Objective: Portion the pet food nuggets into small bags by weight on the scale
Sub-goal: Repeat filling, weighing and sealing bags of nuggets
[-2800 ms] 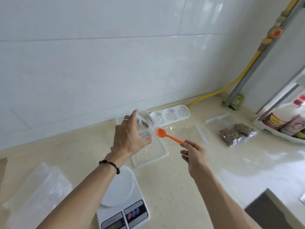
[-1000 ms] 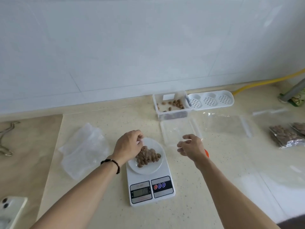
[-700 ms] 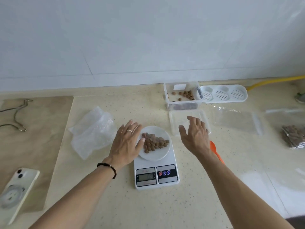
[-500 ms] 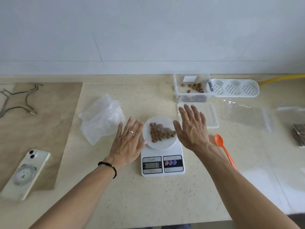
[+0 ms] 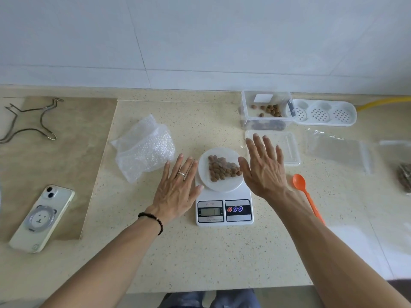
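A white digital scale (image 5: 224,210) sits mid-counter with a pile of brown nuggets (image 5: 222,168) on its round plate. My left hand (image 5: 178,190) lies flat and spread just left of the plate, its thumb at the scale's edge. My right hand (image 5: 264,167) hovers spread on the plate's right side. Neither holds anything. A clear tub (image 5: 266,112) with a few nuggets stands behind, its lid (image 5: 289,150) flat in front of it. An orange spoon (image 5: 305,194) lies to the right. Empty clear bags (image 5: 338,150) lie further right.
Crumpled bubble wrap (image 5: 144,150) lies left of the scale. A phone (image 5: 42,218) and a wire trivet (image 5: 29,121) rest on the tan board at left. A white perforated tray (image 5: 322,112) sits by the wall. A filled nugget bag (image 5: 404,177) is at the right edge.
Since a second ago both hands have opened from curled over the plate to flat and spread on either side of it. The spoon has come into full view as the camera tilted down.
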`<state>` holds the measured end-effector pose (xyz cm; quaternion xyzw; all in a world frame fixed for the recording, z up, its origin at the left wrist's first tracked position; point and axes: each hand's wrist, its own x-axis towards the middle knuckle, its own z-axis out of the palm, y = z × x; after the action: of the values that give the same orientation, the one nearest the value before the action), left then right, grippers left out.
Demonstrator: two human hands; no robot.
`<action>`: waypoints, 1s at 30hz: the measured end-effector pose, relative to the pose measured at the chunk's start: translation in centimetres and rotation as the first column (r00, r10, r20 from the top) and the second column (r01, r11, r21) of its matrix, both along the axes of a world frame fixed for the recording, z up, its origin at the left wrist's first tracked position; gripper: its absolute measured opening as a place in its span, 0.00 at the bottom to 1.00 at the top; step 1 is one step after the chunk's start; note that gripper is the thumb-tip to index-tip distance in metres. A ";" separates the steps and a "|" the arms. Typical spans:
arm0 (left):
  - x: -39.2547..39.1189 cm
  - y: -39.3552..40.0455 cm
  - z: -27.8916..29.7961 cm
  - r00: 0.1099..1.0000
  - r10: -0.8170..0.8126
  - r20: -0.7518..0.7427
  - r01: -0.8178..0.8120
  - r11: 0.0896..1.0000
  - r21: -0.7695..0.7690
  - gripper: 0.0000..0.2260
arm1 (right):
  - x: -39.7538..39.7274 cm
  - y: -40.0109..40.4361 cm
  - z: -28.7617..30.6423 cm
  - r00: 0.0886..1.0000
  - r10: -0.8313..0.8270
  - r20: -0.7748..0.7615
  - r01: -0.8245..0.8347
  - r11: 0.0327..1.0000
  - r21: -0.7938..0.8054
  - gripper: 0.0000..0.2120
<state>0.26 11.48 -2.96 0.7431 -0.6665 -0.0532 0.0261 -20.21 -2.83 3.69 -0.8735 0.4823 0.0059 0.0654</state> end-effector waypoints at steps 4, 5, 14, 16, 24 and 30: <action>0.2 -0.7 0.2 1.000 0.013 -0.022 -0.013 1.000 -0.021 0.32 | -0.2 -0.2 -0.1 1.000 -0.008 0.001 0.008 1.000 0.016 0.35; 0.3 -0.9 0.3 0.999 0.017 -0.027 -0.017 1.000 -0.024 0.32 | -0.2 -0.3 -0.1 1.000 -0.014 0.005 0.014 1.000 0.023 0.34; -0.9 -6.5 2.0 0.995 -0.075 -0.067 0.070 0.994 -0.084 0.33 | -3.1 -2.5 0.5 0.922 -0.301 0.243 0.270 0.950 0.155 0.28; -2.0 -8.7 2.7 0.990 -0.119 -0.075 0.112 0.989 -0.093 0.33 | -4.8 -3.2 0.7 0.834 -0.447 0.324 0.381 0.891 0.249 0.26; -8.4 -16.6 4.7 0.972 -0.144 -0.186 0.157 0.986 0.059 0.25 | -9.2 -3.3 0.2 0.400 -0.836 0.376 0.479 0.540 0.692 0.13; -10.4 -20.4 5.6 0.910 0.025 -0.413 0.053 0.983 0.175 0.20 | -8.8 -2.8 0.0 0.463 -0.834 0.300 0.270 0.455 0.848 0.04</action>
<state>-10.19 -8.95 2.60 0.7094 -0.6436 -0.2700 0.0982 -29.00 -5.63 3.64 -0.4742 0.6577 -0.1622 0.5624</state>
